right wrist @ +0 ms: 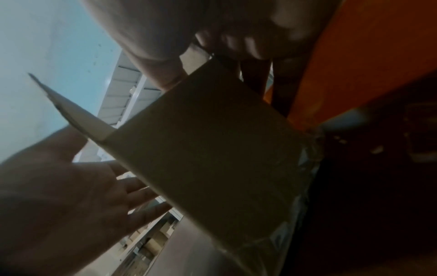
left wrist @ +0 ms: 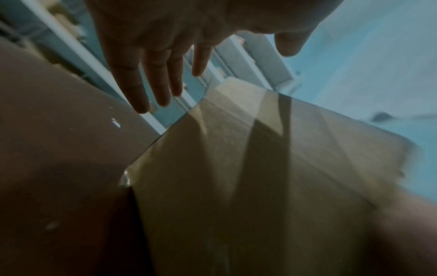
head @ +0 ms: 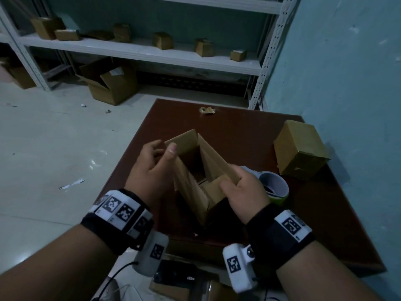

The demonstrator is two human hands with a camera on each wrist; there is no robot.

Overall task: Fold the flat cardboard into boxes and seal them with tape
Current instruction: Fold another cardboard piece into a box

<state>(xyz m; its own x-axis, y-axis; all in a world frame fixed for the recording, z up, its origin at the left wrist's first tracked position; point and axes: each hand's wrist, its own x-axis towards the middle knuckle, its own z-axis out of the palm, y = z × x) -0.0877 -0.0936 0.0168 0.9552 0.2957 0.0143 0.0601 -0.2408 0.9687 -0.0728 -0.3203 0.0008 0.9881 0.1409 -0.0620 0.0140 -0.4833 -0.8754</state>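
An open brown cardboard box (head: 195, 168) stands tilted over the dark red table (head: 249, 135), its top flaps up. My left hand (head: 165, 153) is at its far-left flap, thumb on the flap's edge. In the left wrist view my left hand (left wrist: 203, 57) shows straight, spread fingers beside the box (left wrist: 236, 168). My right hand (head: 235, 181) pinches the near-right flap. The right wrist view shows my right hand (right wrist: 201, 59) with its thumb on the panel of the box (right wrist: 212, 149) and its fingers curled behind.
A tape dispenser (head: 274, 185) lies just right of my right hand. A closed box (head: 300, 148) sits at the table's right edge, a tape scrap (head: 207, 110) at the far edge. Shelves (head: 141, 51) with several small boxes stand behind. An open carton (head: 110, 83) is on the floor.
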